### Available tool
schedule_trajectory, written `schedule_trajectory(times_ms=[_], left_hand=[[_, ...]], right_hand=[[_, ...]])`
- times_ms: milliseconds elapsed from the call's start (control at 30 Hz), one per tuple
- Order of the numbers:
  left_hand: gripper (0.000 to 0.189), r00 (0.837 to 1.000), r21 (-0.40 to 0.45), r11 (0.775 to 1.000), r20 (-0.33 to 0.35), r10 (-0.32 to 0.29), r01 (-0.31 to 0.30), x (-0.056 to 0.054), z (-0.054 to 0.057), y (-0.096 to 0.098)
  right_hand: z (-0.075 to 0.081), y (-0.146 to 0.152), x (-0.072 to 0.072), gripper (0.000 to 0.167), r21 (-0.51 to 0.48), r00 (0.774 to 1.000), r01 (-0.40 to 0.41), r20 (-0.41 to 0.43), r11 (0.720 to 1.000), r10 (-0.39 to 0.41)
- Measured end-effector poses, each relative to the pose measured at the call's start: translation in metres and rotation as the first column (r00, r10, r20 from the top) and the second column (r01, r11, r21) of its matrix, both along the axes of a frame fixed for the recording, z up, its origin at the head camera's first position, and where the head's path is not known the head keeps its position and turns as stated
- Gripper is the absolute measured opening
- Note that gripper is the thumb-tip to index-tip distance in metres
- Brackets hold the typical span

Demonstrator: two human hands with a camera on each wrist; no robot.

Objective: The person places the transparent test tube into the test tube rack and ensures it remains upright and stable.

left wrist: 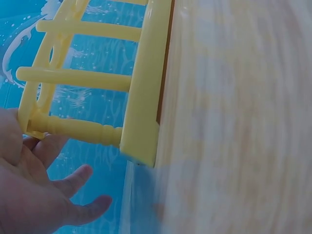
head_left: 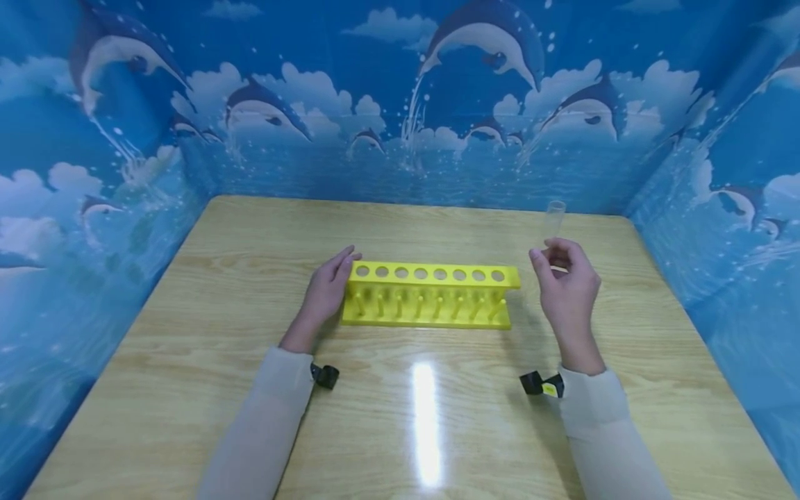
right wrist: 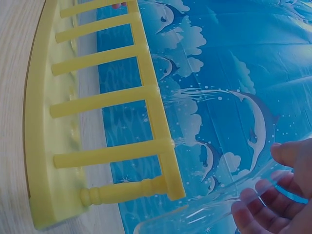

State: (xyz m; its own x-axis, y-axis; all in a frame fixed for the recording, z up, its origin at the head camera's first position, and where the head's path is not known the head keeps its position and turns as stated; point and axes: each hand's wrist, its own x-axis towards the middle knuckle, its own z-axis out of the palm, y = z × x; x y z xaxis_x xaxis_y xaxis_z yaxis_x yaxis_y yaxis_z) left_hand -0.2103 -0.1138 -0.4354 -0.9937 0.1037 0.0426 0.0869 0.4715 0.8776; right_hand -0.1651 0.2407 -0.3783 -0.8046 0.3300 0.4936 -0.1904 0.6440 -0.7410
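A yellow test tube rack [head_left: 431, 323] stands upright on the table, a row of round holes along its top plate and a row of pegs below. At its left end, my left hand [head_left: 328, 285] grips the top plate; in the left wrist view the lower fingers [left wrist: 92, 209] stretch out free of the rack. Off the rack's right end, my right hand [head_left: 570, 292] holds a clear test tube [head_left: 553, 219] between thumb and fingers. The right wrist view shows the transparent tube [right wrist: 195, 214] slanting past the rack's end post [right wrist: 126, 191], its rounded end toward the lower left.
The wood-grain table [head_left: 250, 417] is bounded at the back and sides by a blue curtain [head_left: 400, 173] printed with dolphins. A bright light reflection lies on the tabletop before the rack. Small black cameras [head_left: 326, 376] sit on both wrists.
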Motion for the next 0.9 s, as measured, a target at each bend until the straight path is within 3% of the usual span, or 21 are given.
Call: schedule_trajectory(times_ms=[633, 900], left_hand=[[0.052, 0.998, 0.032, 0.999, 0.062, 0.028, -0.03, 0.004, -0.002, -0.005], [0.049, 0.999, 0.023, 1.0, 0.042, 0.005, -0.005, 0.002, -0.001, -0.006]], right_hand=[[0.004, -0.003, 0.003, 0.032, -0.026, 0.999, -0.029, -0.031, 0.999, 0.028], [0.011, -0.004, 0.006, 0.03, -0.081, 0.991, -0.074, -0.116, 0.994, 0.065]])
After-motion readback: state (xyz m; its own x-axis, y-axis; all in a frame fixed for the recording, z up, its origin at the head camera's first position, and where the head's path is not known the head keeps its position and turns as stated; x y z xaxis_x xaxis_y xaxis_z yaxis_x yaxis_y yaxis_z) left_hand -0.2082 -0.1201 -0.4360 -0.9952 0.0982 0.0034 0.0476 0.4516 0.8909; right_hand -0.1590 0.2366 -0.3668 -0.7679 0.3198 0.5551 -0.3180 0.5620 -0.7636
